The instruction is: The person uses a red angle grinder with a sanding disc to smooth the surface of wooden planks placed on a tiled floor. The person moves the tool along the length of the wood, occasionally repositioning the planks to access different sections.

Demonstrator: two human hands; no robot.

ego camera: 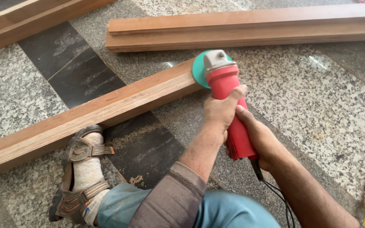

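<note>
I see both hands clenched around the red-bodied angle grinder with its grey gear head and round green sanding disc (220, 69): my left hand (221, 110) wraps the body nearer the head, thumb lying along the top, and my right hand (256, 137) grips the rear end where the black power cord (271, 185) leaves it. The disc sits against the right-hand end of the long reddish-brown wooden beam (89, 116), which runs from there down to the near left across the speckled grey granite floor (317, 101). My worry is the disc edge catching the beam's corner and kicking the tool sideways, since the beam lies loose, steadied, as far as I can judge, only by the sandalled, sock-wrapped foot (83, 173) just beside it. The cord trails close under my right forearm and could snag. The grinder looks clean, its plastic bright; whether the disc is spinning I cannot tell.
</note>
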